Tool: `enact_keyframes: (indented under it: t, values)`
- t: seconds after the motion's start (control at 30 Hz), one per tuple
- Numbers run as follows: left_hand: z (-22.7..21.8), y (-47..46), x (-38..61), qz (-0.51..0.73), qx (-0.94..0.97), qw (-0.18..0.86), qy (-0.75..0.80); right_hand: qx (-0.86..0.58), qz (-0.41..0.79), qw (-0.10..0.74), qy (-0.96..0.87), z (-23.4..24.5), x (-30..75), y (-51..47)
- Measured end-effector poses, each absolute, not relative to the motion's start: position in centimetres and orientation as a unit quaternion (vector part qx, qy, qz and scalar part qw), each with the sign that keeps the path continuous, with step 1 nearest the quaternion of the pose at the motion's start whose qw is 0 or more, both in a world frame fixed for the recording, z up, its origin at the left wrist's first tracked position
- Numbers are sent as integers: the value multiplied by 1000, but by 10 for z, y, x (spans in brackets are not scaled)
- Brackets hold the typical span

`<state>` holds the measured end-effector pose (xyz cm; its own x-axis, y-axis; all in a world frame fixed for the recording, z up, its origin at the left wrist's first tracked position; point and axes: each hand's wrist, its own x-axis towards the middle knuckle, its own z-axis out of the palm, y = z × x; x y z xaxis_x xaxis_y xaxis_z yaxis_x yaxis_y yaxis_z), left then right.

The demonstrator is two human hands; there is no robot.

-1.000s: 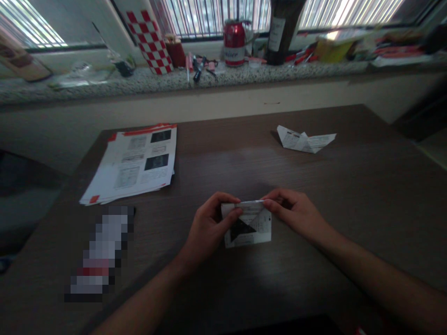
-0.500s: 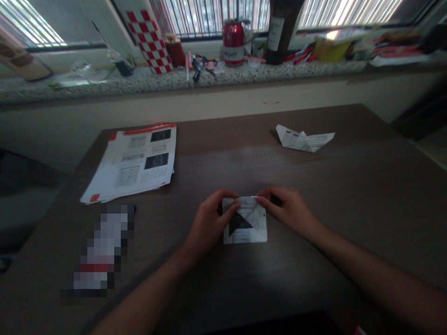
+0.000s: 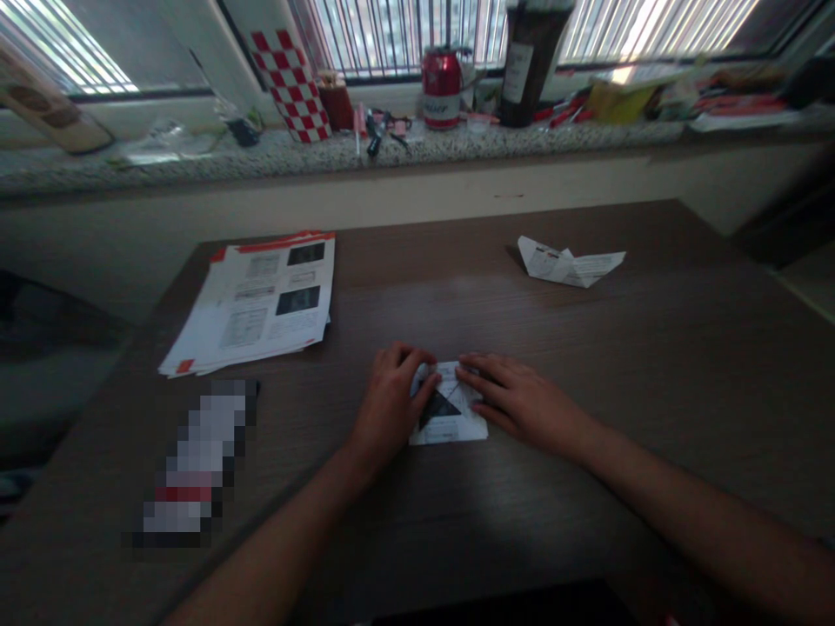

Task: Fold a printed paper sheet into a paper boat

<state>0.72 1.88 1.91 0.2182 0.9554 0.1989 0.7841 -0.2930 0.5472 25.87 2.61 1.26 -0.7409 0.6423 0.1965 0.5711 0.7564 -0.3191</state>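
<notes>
Pressing paper (image 3: 450, 426) flat

It lies mid-tabletop (image 3: 424, 296). Right hand (image 3: 522, 398) has gone from pinching the top edge to fingers laid out over the right side; likely setting a crease. Left hand (image 3: 384, 400) curls over the left side; cannot tell if that grip pinches. Boat (image 3: 567, 265), sheets (image 3: 261, 304), blurred item (image 3: 196, 461): all clear of both hands.

Folded paper (image 3: 450, 407), white, dark-printed, flat on table (image 3: 410, 304)

Brown wood-grain table (image 3: 417, 300). On it: folded paper (image 3: 450, 428); beyond folded paper, to right, paper boat (image 3: 569, 268); beyond, to left, stack of printed sheets (image 3: 261, 304); well left, pixelated oblong item (image 3: 196, 461).
</notes>
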Motion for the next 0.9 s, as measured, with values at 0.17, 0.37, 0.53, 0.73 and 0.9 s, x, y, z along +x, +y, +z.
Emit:
enact_keyframes:
  t: [0.17,0.37,0.53,0.73,0.9]
  values:
    - [18,18,5,251,771,162,562,-334,102,139,-927,9,257,24]
    - [17,18,5,253,775,157,558,-325,113,153,-926,6,256,23]
    - [15,18,5,259,776,152,555,-324,113,142,-928,2,258,24]
    - [14,18,5,247,783,140,554,-309,111,112,-938,2,261,26]
    - [16,17,6,246,786,128,552,-297,122,113,-940,6,262,25]
